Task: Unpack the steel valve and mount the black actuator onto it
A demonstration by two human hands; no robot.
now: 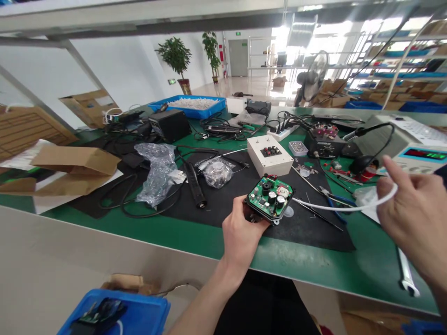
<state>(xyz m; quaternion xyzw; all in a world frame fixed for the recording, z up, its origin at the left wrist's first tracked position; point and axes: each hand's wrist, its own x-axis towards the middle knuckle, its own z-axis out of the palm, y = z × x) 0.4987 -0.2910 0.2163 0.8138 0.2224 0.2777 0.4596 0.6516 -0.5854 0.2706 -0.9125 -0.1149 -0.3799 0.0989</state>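
Observation:
My left hand (242, 228) is closed around a square black housing with a green circuit board (268, 197) facing up. The board carries several capacitors and a round black part. From its right side a white cable (340, 208) runs in a loop to my right hand (414, 214). That hand is raised at the right, its fingers curled at the cable and one finger pointing up; the cable's end is hidden. Below it an open-ended wrench (407, 274) lies near the table edge. Blue-handled pliers (331, 204) and tweezers (328, 221) rest under the cable.
A white switch box (268, 156) stands just behind the board. To the left lie a black electric screwdriver (194, 186), a bagged round part (218, 172) and bubble wrap (155, 170). A bench instrument (412, 144) stands right. A blue bin (115, 298) sits below the table edge.

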